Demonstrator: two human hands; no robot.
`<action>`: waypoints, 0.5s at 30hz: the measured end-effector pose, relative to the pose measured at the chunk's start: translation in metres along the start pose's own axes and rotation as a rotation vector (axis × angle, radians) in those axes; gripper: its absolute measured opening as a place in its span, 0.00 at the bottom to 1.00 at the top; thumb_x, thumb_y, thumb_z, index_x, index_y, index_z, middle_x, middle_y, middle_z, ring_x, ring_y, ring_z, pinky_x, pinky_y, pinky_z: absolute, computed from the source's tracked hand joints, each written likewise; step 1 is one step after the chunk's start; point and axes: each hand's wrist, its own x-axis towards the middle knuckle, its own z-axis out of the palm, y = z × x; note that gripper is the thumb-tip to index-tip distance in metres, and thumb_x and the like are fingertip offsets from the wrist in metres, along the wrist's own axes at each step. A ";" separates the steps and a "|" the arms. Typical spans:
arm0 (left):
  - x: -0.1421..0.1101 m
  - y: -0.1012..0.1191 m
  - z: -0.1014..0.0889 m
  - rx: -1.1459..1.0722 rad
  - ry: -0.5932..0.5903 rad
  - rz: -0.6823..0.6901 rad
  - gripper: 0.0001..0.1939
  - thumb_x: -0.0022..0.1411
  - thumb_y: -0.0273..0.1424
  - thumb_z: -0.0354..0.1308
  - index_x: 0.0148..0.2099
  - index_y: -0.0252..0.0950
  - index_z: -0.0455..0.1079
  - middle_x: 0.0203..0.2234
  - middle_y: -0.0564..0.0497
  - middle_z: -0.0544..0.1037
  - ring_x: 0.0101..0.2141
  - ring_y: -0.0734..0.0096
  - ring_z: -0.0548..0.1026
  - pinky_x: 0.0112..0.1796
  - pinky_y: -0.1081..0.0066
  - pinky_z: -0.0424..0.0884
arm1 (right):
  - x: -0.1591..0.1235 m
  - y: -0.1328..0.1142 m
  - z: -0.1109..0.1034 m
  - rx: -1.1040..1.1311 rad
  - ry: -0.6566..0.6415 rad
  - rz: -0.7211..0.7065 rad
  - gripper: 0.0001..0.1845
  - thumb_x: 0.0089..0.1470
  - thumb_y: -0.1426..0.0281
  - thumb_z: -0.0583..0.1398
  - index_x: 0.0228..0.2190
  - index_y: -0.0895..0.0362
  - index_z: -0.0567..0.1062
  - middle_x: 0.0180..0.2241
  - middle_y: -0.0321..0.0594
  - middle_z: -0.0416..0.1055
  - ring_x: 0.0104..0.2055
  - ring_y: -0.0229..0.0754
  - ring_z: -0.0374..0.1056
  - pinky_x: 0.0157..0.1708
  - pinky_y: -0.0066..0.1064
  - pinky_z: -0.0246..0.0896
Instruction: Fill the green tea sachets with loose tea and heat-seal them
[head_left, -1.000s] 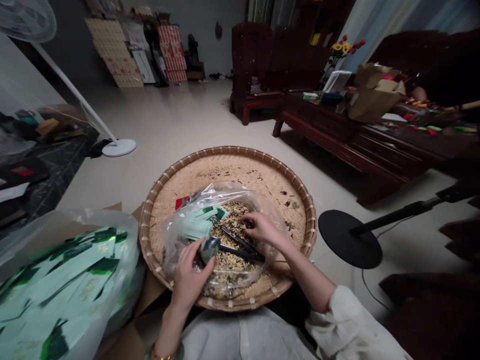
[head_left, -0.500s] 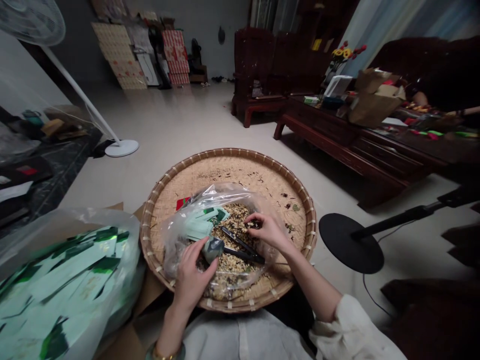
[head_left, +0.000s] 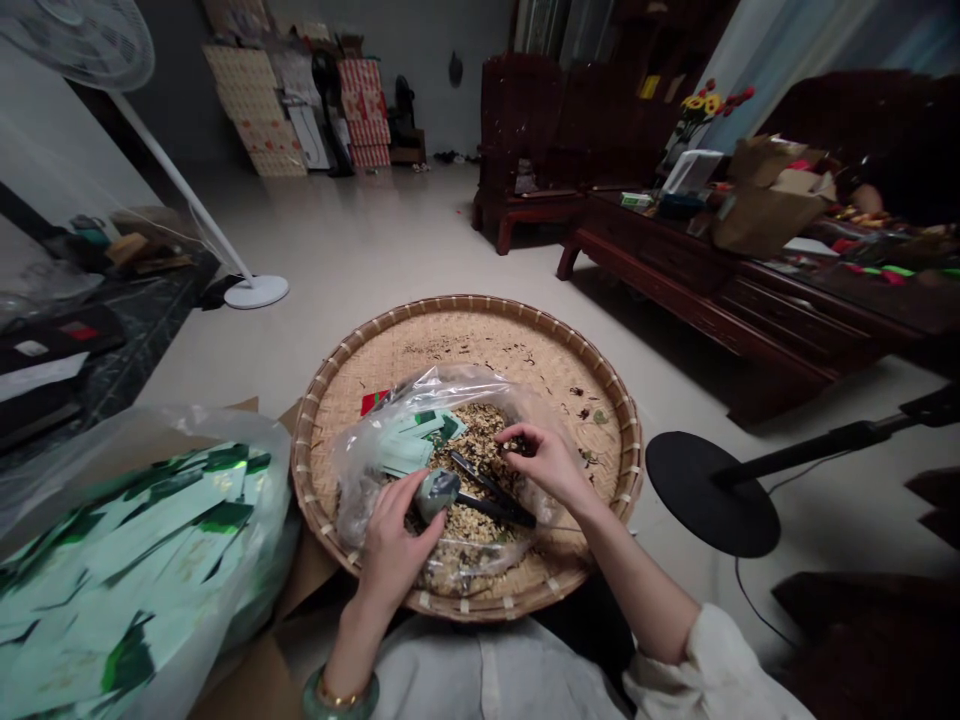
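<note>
My left hand (head_left: pixel 397 540) is closed round a small green packet (head_left: pixel 437 492), held upright between thumb and fingers. My right hand (head_left: pixel 547 462) is over a loose dried mix (head_left: pixel 480 425) of pale and dark bits, with its thumb and forefinger curled towards each other. What lies between those fingertips is too small to make out. The mix is in an open clear plastic bag (head_left: pixel 349 500), on a round woven bamboo tray (head_left: pixel 420 330). Black tongs (head_left: pixel 491 490) lie on the mix between my hands. Flat pale green packets (head_left: pixel 405 447) are piled at the bag's left side.
At the left stands a big plastic bag (head_left: pixel 266 500) full of green packets (head_left: pixel 150 540). A white fan (head_left: pixel 255 291) is beyond it. On the right are a black round stand base (head_left: pixel 709 490) and a dark wooden table (head_left: pixel 675 290). A red packet (head_left: pixel 373 402) lies on the tray.
The whole scene has shifted a little to the right in the view. Both hands keep nearly the same pose over the bag, and the packet stays in my left hand.
</note>
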 end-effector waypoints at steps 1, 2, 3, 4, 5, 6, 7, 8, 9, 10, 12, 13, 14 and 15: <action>0.000 0.000 0.000 0.001 0.001 0.001 0.20 0.56 0.32 0.58 0.52 0.37 0.68 0.44 0.44 0.76 0.45 0.59 0.73 0.48 0.59 0.70 | -0.002 -0.005 0.001 0.016 -0.016 -0.009 0.12 0.42 0.74 0.59 0.33 0.57 0.76 0.35 0.38 0.75 0.35 0.40 0.70 0.37 0.31 0.64; 0.000 0.000 0.001 0.001 0.002 0.004 0.20 0.56 0.31 0.58 0.52 0.37 0.68 0.44 0.44 0.76 0.45 0.59 0.73 0.47 0.59 0.70 | -0.005 -0.012 0.003 0.031 -0.036 -0.019 0.12 0.42 0.74 0.60 0.33 0.57 0.76 0.36 0.38 0.76 0.36 0.40 0.70 0.37 0.32 0.65; 0.000 0.000 0.001 0.001 0.003 0.008 0.20 0.56 0.31 0.59 0.52 0.37 0.68 0.44 0.44 0.76 0.45 0.59 0.73 0.47 0.59 0.70 | -0.007 -0.019 0.004 0.041 -0.058 -0.032 0.12 0.42 0.74 0.60 0.33 0.57 0.76 0.36 0.38 0.76 0.36 0.41 0.70 0.37 0.32 0.65; 0.000 0.001 0.002 0.002 0.001 0.011 0.20 0.56 0.30 0.59 0.52 0.37 0.67 0.44 0.44 0.76 0.45 0.59 0.73 0.47 0.58 0.70 | -0.010 -0.027 0.007 0.046 -0.079 -0.051 0.12 0.42 0.75 0.60 0.33 0.57 0.76 0.36 0.38 0.76 0.37 0.41 0.71 0.38 0.32 0.65; 0.000 0.001 0.002 0.003 -0.002 0.013 0.20 0.56 0.30 0.59 0.52 0.37 0.67 0.44 0.44 0.76 0.45 0.59 0.73 0.47 0.58 0.70 | -0.013 -0.035 0.009 0.044 -0.101 -0.075 0.12 0.41 0.76 0.60 0.33 0.56 0.76 0.36 0.38 0.76 0.38 0.41 0.71 0.39 0.33 0.65; 0.000 0.001 0.003 0.003 -0.006 0.014 0.20 0.56 0.29 0.58 0.52 0.37 0.67 0.44 0.44 0.76 0.45 0.59 0.73 0.47 0.58 0.70 | -0.015 -0.042 0.012 0.037 -0.122 -0.103 0.13 0.42 0.77 0.60 0.33 0.56 0.76 0.36 0.38 0.76 0.39 0.41 0.71 0.41 0.33 0.65; 0.000 0.002 0.003 0.001 -0.010 0.015 0.21 0.56 0.29 0.58 0.52 0.37 0.67 0.44 0.44 0.76 0.45 0.59 0.73 0.47 0.58 0.70 | -0.017 -0.049 0.015 0.024 -0.145 -0.136 0.13 0.42 0.78 0.59 0.33 0.56 0.76 0.36 0.37 0.76 0.40 0.41 0.71 0.42 0.33 0.65; 0.000 0.003 0.003 -0.002 -0.011 0.015 0.21 0.55 0.28 0.59 0.53 0.37 0.66 0.44 0.44 0.76 0.45 0.59 0.73 0.47 0.58 0.70 | -0.019 -0.054 0.018 0.005 -0.165 -0.172 0.14 0.42 0.79 0.59 0.33 0.55 0.76 0.36 0.37 0.76 0.40 0.41 0.71 0.43 0.33 0.65; -0.001 0.003 0.003 -0.006 -0.009 0.015 0.22 0.55 0.28 0.59 0.53 0.37 0.66 0.44 0.45 0.76 0.45 0.58 0.73 0.47 0.58 0.70 | -0.020 -0.059 0.021 -0.021 -0.183 -0.208 0.15 0.42 0.80 0.58 0.34 0.55 0.76 0.36 0.36 0.76 0.41 0.40 0.71 0.44 0.33 0.64; -0.001 0.004 0.003 -0.011 -0.008 0.016 0.22 0.54 0.28 0.59 0.53 0.37 0.66 0.44 0.45 0.76 0.45 0.58 0.73 0.47 0.58 0.70 | -0.021 -0.062 0.025 -0.052 -0.200 -0.244 0.15 0.43 0.80 0.58 0.35 0.55 0.76 0.37 0.36 0.76 0.41 0.40 0.71 0.44 0.33 0.64; -0.001 0.004 0.003 -0.020 -0.005 0.017 0.23 0.53 0.27 0.59 0.53 0.37 0.65 0.44 0.45 0.76 0.45 0.58 0.73 0.46 0.58 0.70 | -0.022 -0.067 0.031 -0.126 -0.230 -0.315 0.15 0.45 0.81 0.59 0.36 0.55 0.75 0.37 0.36 0.76 0.41 0.40 0.71 0.44 0.33 0.64; -0.001 0.004 0.003 -0.025 -0.006 0.017 0.24 0.53 0.26 0.59 0.53 0.37 0.65 0.44 0.45 0.76 0.45 0.59 0.73 0.46 0.58 0.70 | -0.022 -0.068 0.033 -0.163 -0.244 -0.344 0.15 0.45 0.81 0.59 0.37 0.56 0.75 0.38 0.37 0.76 0.42 0.40 0.71 0.44 0.34 0.64; -0.001 0.004 0.003 -0.030 -0.007 0.017 0.24 0.53 0.26 0.59 0.53 0.37 0.65 0.44 0.45 0.76 0.45 0.59 0.73 0.47 0.58 0.70 | -0.022 -0.069 0.035 -0.197 -0.256 -0.368 0.16 0.46 0.81 0.60 0.38 0.56 0.75 0.39 0.38 0.76 0.42 0.41 0.70 0.45 0.34 0.64; -0.002 0.004 0.003 -0.035 -0.008 0.018 0.24 0.53 0.26 0.59 0.53 0.37 0.64 0.44 0.46 0.76 0.45 0.59 0.73 0.47 0.58 0.70 | -0.022 -0.070 0.036 -0.228 -0.265 -0.386 0.17 0.46 0.81 0.61 0.39 0.56 0.75 0.40 0.39 0.75 0.43 0.41 0.70 0.46 0.35 0.64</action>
